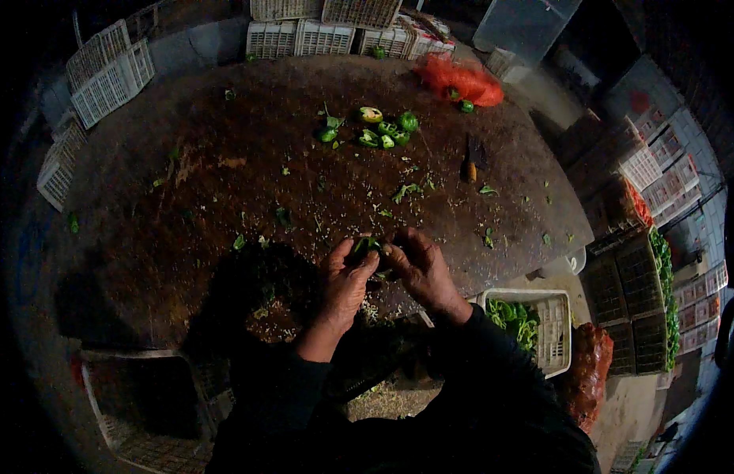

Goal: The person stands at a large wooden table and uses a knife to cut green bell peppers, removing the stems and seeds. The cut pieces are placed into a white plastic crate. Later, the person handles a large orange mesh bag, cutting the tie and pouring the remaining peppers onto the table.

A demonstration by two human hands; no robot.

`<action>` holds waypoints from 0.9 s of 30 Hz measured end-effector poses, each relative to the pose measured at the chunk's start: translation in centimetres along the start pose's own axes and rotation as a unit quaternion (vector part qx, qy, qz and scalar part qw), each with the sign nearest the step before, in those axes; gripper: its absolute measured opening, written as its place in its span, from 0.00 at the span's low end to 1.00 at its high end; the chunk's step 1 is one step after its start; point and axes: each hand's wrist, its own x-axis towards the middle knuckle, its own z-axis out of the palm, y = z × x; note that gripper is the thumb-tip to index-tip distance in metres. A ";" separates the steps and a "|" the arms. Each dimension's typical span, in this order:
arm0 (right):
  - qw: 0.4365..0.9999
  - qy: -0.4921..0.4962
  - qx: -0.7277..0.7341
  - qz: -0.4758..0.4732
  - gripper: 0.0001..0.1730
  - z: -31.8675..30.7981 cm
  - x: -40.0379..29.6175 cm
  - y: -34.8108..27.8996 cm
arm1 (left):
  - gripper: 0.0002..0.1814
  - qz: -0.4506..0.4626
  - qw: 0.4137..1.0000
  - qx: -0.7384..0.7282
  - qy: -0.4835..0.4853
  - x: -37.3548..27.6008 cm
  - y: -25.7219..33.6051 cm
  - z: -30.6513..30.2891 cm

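Both bare hands meet over the near part of the dark brown table [236, 195]. Between thumb and fingers, my left hand [347, 285] grips a dark green pepper piece [365, 243], largely covered by the fingers. My right hand [427, 272] pinches at the same piece from the right; its fingertips are partly in shadow. Farther back lies a group of whole and cut green peppers [386, 134], one half [371, 114] showing its pale inside. A knife with a dark broad blade and a yellowish handle [472, 172] rests to the right. Pale seeds and leafy scraps [406, 192] are strewn about.
A white plastic crate [555, 332] holding green peppers stands low at my right, beside a filled red sack [587, 373]. Another crate [147, 415] is at lower left. A red mesh bag [461, 80] lies at the far edge, near stacked crates [325, 38].
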 end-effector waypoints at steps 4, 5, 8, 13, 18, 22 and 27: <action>0.968 -0.051 -0.206 -0.136 0.18 -1.2 -0.7 -0.9 | 0.13 0.010 1.000 -0.003 0.017 -0.1 0.7 0.8; 0.956 -0.046 -0.232 -0.171 0.18 -1.6 -0.4 -0.2 | 0.13 0.011 1.000 0.001 0.022 -0.2 0.8 0.9; 0.933 -0.067 -0.296 -0.193 0.18 -2.3 0.0 0.4 | 0.12 -0.003 1.000 -0.003 0.030 -0.7 1.0 0.7; 0.935 -0.068 -0.316 -0.145 0.18 -1.2 -1.0 1.6 | 0.13 -0.006 0.998 0.060 0.001 -0.3 0.4 0.5; 0.948 -0.082 -0.292 -0.098 0.27 -0.4 -1.6 -1.6 | 0.12 0.008 0.997 0.072 -0.019 -1.1 0.2 0.6; 0.937 -0.054 -0.341 -0.050 0.28 0.4 -2.0 -0.9 | 0.17 -0.065 0.997 0.017 -0.038 -1.0 -0.2 0.6; 0.957 -0.023 -0.266 -0.111 0.26 1.2 -1.8 -0.1 | 0.19 -0.038 0.999 -0.030 0.007 -0.5 -2.1 0.6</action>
